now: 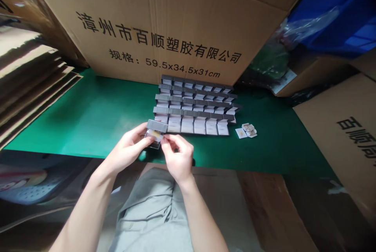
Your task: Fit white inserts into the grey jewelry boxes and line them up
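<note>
My left hand [129, 147] grips a small open grey box [155, 130] by its left side, just above the front edge of the green table [96, 115]. My right hand [178, 157] is closed in a pinch on a small white-and-gold card [155, 135] lying in that box. Behind the hands, several rows of identical open grey boxes with white inserts [194, 107] stand packed together. A little pile of loose white cards [246, 130] lies to the right of those rows.
A large printed cardboard carton [164, 21] stands at the back. Flat cardboard sheets [29, 83] are stacked at left. Another carton [349, 134] is at right, with a blue crate [337, 13] and plastic bags behind it. My lap in grey cloth [152, 213] is below.
</note>
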The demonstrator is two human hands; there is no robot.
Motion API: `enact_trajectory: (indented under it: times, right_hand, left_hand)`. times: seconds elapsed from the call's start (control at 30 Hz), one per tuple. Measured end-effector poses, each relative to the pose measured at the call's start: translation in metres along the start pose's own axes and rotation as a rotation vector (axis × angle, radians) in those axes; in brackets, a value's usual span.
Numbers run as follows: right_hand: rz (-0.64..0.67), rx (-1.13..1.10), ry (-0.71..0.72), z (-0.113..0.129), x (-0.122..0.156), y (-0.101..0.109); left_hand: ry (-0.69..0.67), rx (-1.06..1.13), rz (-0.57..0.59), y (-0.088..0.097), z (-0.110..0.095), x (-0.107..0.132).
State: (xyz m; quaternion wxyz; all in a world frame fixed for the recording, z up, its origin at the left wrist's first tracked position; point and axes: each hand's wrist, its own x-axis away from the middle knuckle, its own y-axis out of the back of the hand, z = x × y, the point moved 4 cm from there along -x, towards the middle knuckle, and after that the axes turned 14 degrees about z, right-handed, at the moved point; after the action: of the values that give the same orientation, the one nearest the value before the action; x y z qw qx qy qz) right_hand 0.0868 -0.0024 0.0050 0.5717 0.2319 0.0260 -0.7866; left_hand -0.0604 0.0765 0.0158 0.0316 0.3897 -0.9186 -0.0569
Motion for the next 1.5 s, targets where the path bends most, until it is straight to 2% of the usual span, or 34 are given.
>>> enact_trajectory:
  times: [0.33, 0.63, 1.03, 1.5]
  right_hand:
    - [0.031, 0.014, 0.03, 0.001, -0.001, -0.001]
    - [0.065, 0.065, 0.046, 0.005, -0.002, -0.002]
    - [0.045, 0.055, 0.032, 0.001, -0.002, -0.001]
    - [0.041, 0.037, 0.041, 0.001, -0.002, -0.002]
  left_hand:
    - [-0.004, -0.007, -0.033, 0.001, 0.004, 0.0]
    - [0.01, 0.011, -0.053, -0.003, -0.008, -0.001]
    - [0.013, 0.032, -0.022, -0.001, 0.0, -0.002]
    - [0.029, -0.002, -0.065, 0.0, 0.001, -0.002]
